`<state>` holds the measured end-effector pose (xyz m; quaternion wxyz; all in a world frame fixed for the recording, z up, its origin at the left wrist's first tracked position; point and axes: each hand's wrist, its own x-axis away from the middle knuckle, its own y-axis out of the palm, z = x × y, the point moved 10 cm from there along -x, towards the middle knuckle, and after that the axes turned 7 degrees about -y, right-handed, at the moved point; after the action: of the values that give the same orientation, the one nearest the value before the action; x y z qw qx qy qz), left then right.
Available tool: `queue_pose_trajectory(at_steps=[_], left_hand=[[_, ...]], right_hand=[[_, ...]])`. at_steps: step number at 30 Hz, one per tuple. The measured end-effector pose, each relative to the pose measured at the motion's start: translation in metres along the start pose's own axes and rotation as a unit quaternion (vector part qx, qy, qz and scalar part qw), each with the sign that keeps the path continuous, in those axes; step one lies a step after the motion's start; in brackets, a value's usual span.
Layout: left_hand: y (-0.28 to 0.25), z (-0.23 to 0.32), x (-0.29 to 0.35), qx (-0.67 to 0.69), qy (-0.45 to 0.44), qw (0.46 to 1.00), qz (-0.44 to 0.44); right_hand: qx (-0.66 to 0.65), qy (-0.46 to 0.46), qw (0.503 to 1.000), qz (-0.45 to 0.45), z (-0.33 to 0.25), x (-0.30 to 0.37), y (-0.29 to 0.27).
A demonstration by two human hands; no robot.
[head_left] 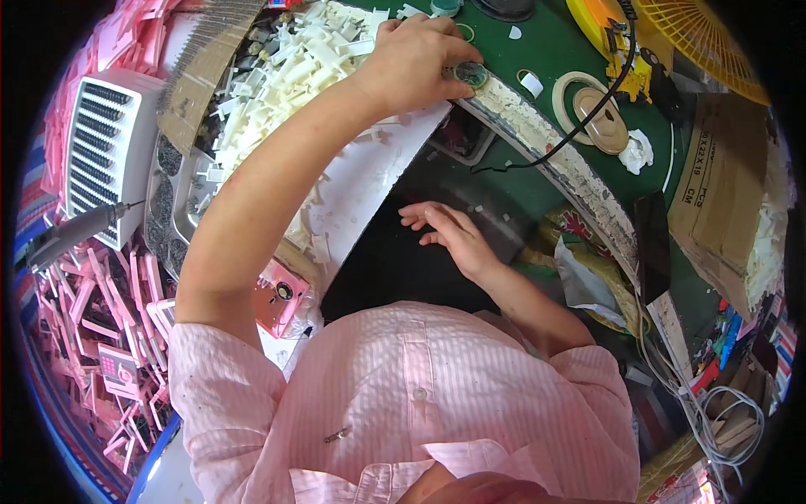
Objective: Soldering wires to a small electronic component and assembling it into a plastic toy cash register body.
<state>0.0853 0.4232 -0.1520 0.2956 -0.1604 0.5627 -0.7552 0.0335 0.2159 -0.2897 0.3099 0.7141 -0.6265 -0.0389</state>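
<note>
My left hand (416, 60) reaches far forward over a heap of small cream-white plastic parts (294, 71). Its thumb and forefinger close around a small round greenish clear thing with a light rim (472, 76), at the end of a worn, pale table edge (546, 139). My other fingers bend down toward the white parts and are partly hidden. My right hand (453, 238) hovers over the dark gap in front of my body, its fingers loosely apart with nothing in them.
Pink plastic pieces (117, 336) pile up on the left, below a white case with black rows (102, 151). Along the right lie a tape roll (579, 97), a black cable (588, 118), a cardboard box (714, 185) and a yellow fan (709, 42). A pink box (281, 298) sits near my left elbow.
</note>
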Motion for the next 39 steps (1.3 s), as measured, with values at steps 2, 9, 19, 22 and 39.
queue_pose_trajectory(at_steps=[2,9,19,22,39], left_hand=[[0.001,0.000,0.000,-0.002,-0.003,1.000,-0.005],[-0.017,0.012,0.008,0.013,0.028,0.999,0.023],[-0.050,-0.005,0.165,0.067,-0.055,0.992,-0.093],[-0.049,-0.018,0.198,0.022,-0.075,0.994,-0.073],[-0.046,-0.029,0.223,0.001,-0.103,0.994,0.043]], right_hand=[[0.012,-0.006,1.000,-0.004,-0.001,-0.001,-0.001],[0.048,-0.023,0.999,-0.007,-0.004,0.003,-0.001],[0.094,-0.025,0.995,-0.015,0.000,0.006,-0.005],[0.113,-0.018,0.993,-0.031,0.000,0.003,0.004],[0.533,-0.128,0.832,-0.084,0.022,0.021,0.033]])
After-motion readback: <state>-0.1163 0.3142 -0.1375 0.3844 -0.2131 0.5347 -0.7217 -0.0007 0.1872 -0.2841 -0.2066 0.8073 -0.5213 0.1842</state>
